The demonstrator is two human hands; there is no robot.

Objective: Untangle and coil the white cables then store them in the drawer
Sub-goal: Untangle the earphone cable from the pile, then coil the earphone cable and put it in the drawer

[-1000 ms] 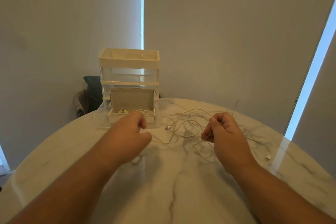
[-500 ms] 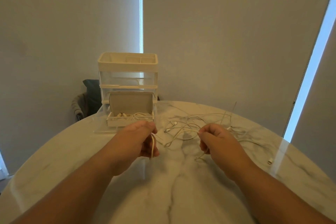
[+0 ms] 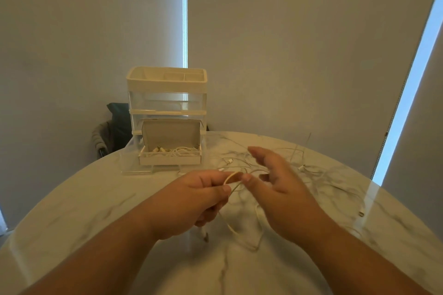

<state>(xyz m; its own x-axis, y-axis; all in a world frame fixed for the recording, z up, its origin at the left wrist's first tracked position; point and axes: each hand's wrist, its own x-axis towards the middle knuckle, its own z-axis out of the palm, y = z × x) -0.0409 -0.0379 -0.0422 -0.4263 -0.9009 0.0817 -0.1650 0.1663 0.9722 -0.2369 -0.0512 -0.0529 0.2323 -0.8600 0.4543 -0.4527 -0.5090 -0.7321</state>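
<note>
A tangle of thin white cables (image 3: 318,175) lies spread over the right half of the round marble table (image 3: 96,206). My left hand (image 3: 191,201) pinches a small loop of one white cable (image 3: 231,178) between thumb and fingers, and the cable's free length sags below to a plug (image 3: 205,237). My right hand (image 3: 280,189) is just right of it with fingers extended, its thumb tip touching the loop. Behind, the organizer's (image 3: 166,86) clear bottom drawer (image 3: 136,167) is pulled out and holds an open box (image 3: 170,159) with coiled white cables inside.
A cable plug (image 3: 360,213) lies near the table's right edge. A dark chair with a draped garment (image 3: 112,132) stands behind the table on the left. Grey blinds cover the windows behind.
Both hands have drawn together over the table's middle. My left hand now holds up a small cable loop, and my right hand has opened from a fist, its thumb meeting the loop.
</note>
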